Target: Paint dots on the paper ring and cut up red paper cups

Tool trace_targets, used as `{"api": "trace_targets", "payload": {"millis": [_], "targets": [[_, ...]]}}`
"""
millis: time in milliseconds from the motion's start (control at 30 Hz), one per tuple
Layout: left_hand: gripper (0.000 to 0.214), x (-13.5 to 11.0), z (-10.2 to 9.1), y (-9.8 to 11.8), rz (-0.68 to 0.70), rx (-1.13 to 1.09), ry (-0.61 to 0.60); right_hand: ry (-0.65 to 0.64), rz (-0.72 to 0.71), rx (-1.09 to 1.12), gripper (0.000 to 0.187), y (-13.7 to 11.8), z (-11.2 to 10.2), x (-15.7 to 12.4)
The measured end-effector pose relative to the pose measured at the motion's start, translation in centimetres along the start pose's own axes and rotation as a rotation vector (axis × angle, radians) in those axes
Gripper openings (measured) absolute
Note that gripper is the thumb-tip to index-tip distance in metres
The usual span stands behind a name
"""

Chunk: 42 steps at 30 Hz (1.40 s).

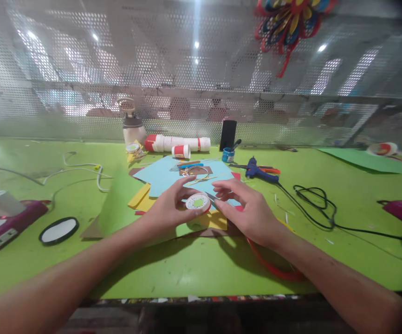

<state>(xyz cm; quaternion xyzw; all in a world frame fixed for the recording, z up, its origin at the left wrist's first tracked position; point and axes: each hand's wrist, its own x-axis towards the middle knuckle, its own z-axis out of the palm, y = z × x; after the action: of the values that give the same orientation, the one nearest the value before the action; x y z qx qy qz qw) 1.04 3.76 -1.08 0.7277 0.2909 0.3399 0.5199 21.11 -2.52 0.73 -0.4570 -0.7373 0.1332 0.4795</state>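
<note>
My left hand grips a small round white piece by its edge, with the thumb below and the fingers behind. A green patch sits in the middle of its face, and red shows along its rim. Pinched in my right hand is a thin pointed metal tool, its tip close to the round piece. Whether the tip touches the piece I cannot tell, and most of the tool is hidden by the fingers. Under both hands lie light blue paper sheets and a yellow piece of paper.
A blue glue gun with a looping black cord lies right. Behind are a blue jar, an upright phone, a paper cup and a tube of cups. A power strip and a black-rimmed disc lie left.
</note>
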Motion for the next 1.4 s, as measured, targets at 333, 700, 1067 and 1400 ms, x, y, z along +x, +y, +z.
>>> {"api": "trace_targets", "payload": {"millis": [333, 700, 1067, 1400], "targets": [[0.067, -0.7, 0.6, 0.2, 0.36, 0.306, 0.068, -0.119, 0.103, 0.072, 0.04, -1.0, -0.3, -0.3], [0.07, -1.3, 0.7, 0.2, 0.423, 0.354, 0.104, -0.071, 0.404, 0.472, 0.033, -1.9, 0.1, -0.3], [0.077, -1.4, 0.5, 0.1, 0.451, 0.421, 0.084, -0.035, 0.48, 0.544, 0.035, -1.0, 0.3, -0.2], [0.074, -1.1, 0.5, 0.4, 0.409, 0.35, 0.079, -0.041, 0.496, 0.566, 0.035, -0.7, 0.3, -0.1]]}}
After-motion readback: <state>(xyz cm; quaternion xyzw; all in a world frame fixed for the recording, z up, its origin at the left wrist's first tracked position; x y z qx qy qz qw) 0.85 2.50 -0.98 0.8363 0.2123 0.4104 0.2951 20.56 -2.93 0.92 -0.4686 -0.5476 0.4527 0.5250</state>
